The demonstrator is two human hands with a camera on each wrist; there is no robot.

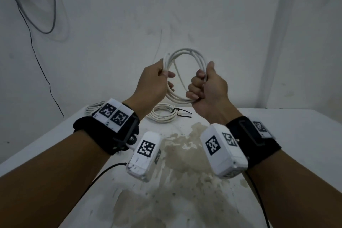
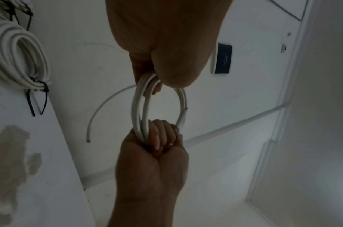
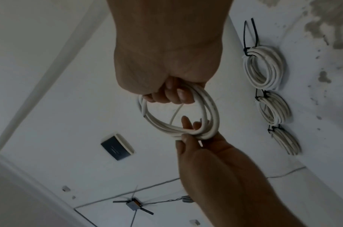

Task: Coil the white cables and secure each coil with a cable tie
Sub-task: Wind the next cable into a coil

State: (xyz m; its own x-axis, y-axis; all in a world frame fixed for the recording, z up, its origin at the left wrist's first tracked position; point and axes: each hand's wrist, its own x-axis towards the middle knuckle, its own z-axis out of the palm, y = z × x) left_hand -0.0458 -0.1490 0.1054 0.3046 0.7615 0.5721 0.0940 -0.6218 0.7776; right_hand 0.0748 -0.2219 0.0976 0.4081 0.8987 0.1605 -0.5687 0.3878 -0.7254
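A white cable coil is held up in the air above the table's far edge, between both hands. My left hand pinches its left side, thumb over the strands. My right hand grips its right side in a closed fist. The same coil shows in the left wrist view, with a loose cable end curving away below it. In the right wrist view the coil hangs between the right hand's fingers and the left hand. No tie is on this coil.
A tied white coil with a black cable tie lies at the white table's far edge; another coil lies left of it. Three tied coils show in the right wrist view. The stained table spreads below.
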